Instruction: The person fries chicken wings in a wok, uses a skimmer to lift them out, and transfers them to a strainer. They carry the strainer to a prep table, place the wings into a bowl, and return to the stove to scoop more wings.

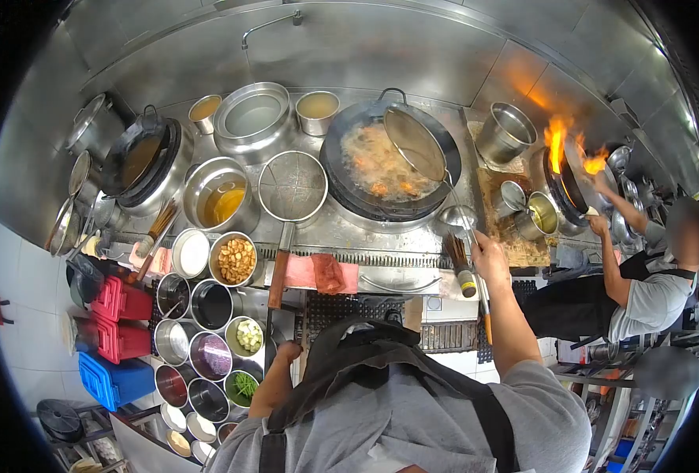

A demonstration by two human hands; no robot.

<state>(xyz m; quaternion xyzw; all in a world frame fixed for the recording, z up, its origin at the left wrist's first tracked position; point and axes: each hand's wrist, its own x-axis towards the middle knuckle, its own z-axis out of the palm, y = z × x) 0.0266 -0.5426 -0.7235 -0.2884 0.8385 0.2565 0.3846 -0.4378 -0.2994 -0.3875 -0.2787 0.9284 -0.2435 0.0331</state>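
Observation:
My right hand [491, 258] is closed round the long handle of a mesh strainer [414, 143], whose head is tilted over the right side of a large wok [335, 185]. Food pieces bubble in foaming oil [385, 162] inside the wok. Just short of my hand is the bowl of a ladle [457, 217], overlapping the strainer's handle in this view. Low by the counter edge, next to the containers, is my left hand [288, 351], with its fingers mostly hidden. A second strainer [292, 186] with a wooden handle lies left of the wok.
Pots of liquid [252, 117] stand behind. Bowls hold diced browned food [236, 261], cut pale vegetables [248, 335] and greens [245, 385]. A pink cloth [300, 271] and a bamboo brush [461, 266] lie at the front edge. Right, another person [653, 303] works at a flaming wok [568, 189].

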